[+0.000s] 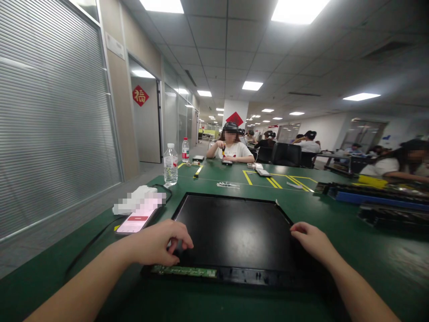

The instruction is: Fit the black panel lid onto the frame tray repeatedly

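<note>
A black flat display panel [234, 232] in a thin black frame lies on the green table before me. Along its near edge, at the left, runs a narrow green circuit board [184, 271]. My left hand [167, 243] is over the panel's left side, fingers curled and apart, with nothing seen in it. At the panel's right edge, my right hand [310, 241] has thumb and fingertips pinched together on the black frame.
Left of the panel are a phone [139, 218] and a clear water bottle [170, 165]. A red-capped bottle [185, 150] stands farther back. Black and blue parts [378, 199] lie at the right. Across the table sits a person [231, 150] holding a tool.
</note>
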A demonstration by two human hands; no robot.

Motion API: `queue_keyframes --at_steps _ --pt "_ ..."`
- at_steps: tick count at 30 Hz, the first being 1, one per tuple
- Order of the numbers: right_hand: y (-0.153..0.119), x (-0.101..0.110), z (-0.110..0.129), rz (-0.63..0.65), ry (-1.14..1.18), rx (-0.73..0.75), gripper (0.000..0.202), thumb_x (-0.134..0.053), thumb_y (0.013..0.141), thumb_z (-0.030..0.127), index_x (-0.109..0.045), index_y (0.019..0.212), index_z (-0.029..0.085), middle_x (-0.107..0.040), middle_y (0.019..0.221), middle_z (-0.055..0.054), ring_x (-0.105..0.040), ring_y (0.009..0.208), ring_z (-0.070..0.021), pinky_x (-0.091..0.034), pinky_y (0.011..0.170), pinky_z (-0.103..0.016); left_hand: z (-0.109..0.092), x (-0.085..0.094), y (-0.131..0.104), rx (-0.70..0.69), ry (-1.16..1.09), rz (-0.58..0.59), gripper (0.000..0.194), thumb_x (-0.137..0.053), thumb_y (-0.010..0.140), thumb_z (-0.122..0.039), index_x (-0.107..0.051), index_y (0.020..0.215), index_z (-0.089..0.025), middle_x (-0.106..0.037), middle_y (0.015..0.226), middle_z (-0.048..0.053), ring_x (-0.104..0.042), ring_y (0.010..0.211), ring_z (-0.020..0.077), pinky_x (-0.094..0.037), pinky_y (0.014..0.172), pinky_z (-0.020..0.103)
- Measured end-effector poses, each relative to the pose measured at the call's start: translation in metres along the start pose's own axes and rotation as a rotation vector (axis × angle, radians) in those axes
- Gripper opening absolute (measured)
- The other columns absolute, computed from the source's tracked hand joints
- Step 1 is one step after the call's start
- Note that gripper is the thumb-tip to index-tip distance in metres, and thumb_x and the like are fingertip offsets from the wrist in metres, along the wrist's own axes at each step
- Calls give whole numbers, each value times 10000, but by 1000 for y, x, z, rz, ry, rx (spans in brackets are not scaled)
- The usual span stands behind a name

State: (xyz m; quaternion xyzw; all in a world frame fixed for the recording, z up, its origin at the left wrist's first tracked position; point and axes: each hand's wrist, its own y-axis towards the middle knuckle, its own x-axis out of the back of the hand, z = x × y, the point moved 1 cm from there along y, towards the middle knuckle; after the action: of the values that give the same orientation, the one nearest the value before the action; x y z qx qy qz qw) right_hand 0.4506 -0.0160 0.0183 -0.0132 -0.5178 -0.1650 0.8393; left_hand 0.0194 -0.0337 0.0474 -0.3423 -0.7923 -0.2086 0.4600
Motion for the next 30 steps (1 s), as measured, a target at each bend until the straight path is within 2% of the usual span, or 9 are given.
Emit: queue_keyframes --at_steps 5,15,21,30 --pt "-2 1 2 7 -11 -1 159 -500 662 279 -633 732 226 -679 811 -21 -599 779 -191 -408 680 -269 0 -3 2 -31 -6 59 290 -594 672 -138 -692 928 -233 -627 876 5 -549 621 91 -417 554 186" --pt "-3 1 3 12 0 -10 156 -504 671 262 -637 741 221 -679 817 -23 -600 787 -191 -409 686 -266 -12 -3 1 -44 15 87 329 -533 697 -81 -700 921 -255 -602 904 15 -544 677 106 -399 566 194" --pt "-3 2 5 7 -6 -10 133 -523 671 252 -642 723 225 -683 804 -16 -601 767 -184 -412 662 -255 -13 -4 0 -90 10 105 307 -494 751 -85 -705 896 -254 -610 913 17 -564 749 119 -417 651 203" --pt "-2 0 3 6 9 4 139 -520 673 255 -645 722 221 -686 796 -17 -603 765 -184 -411 666 -257 -15 -5 2 -115 -2 94 282 -493 760 -76 -698 874 -233 -615 913 19 -568 788 124 -422 698 205"
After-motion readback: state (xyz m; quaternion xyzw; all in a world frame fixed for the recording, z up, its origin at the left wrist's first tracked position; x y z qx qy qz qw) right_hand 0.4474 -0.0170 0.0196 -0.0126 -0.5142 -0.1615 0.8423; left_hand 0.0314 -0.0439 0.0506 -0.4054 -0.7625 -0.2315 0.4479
